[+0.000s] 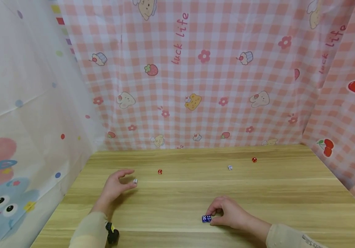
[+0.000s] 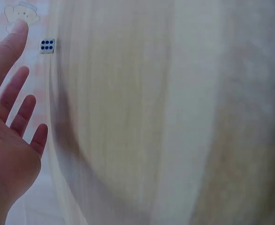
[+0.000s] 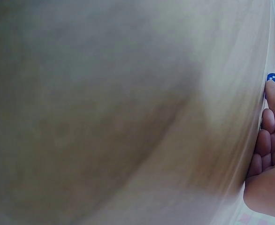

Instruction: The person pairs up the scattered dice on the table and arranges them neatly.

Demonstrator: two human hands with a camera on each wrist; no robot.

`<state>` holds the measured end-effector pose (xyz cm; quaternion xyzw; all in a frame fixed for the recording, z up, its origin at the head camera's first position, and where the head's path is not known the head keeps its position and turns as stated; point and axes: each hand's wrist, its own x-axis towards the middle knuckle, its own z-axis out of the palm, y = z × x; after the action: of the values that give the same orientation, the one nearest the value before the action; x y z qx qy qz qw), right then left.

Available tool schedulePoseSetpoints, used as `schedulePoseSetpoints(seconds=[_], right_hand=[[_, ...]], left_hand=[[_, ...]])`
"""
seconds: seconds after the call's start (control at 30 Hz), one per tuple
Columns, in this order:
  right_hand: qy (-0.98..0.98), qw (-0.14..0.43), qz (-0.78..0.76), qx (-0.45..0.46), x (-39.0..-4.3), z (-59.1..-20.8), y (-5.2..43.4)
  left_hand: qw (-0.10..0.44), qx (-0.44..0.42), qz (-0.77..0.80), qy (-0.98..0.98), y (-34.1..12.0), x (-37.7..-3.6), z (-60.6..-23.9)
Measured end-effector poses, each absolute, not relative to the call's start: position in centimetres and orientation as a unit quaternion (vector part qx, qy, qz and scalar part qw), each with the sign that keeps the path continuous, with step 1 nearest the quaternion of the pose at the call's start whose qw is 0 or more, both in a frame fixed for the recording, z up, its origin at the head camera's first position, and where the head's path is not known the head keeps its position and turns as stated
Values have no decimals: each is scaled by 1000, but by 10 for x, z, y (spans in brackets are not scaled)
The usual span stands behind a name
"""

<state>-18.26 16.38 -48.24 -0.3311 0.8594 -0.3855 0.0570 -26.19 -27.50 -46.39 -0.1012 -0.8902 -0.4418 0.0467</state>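
My left hand [image 1: 131,178] hovers open over the wooden table [image 1: 180,193], thumb and fingers spread. A small white die [image 1: 135,181] lies just off its fingertips; in the left wrist view this white die [image 2: 47,45] shows blue pips and sits apart from my straight fingers [image 2: 15,89]. My right hand [image 1: 214,215] rests low on the table nearer the front, fingers curled, pinching a blue die [image 1: 206,218]. In the right wrist view a fingertip [image 3: 274,93] touches that blue die [image 3: 273,78].
A red die [image 1: 160,171] lies mid-table, with another white die [image 1: 230,167] and a second red die [image 1: 254,159] farther back right. Pink checked cloth [image 1: 196,86] walls the back and right, a pale cartoon sheet [image 1: 16,137] the left.
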Motion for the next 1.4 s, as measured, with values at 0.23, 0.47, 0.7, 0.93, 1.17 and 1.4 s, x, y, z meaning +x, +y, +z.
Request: schedulePoseSetpoints(seconds=[0.23, 0.47, 0.7, 0.93, 1.17, 1.4], right_hand=[[859, 57, -385, -333, -183, -481, 165], [855, 60, -389, -337, -183, -480, 166], [857, 67, -389, -331, -183, -481, 167], [857, 60, -387, -336, -182, -481, 166], [858, 47, -381, -341, -181, -479, 165], [859, 47, -380, -341, -183, -480, 165]], left_hand=[[45, -107, -417, -902, -278, -268, -467], [42, -109, -425, -898, -275, -267, -465], [44, -101, -422, -900, -272, -270, -467], [50, -92, -407, -908, -272, -269, -471], [55, -76, -396, -913, -271, -269, -474], [50, -61, -389, -918, -269, -269, -474]])
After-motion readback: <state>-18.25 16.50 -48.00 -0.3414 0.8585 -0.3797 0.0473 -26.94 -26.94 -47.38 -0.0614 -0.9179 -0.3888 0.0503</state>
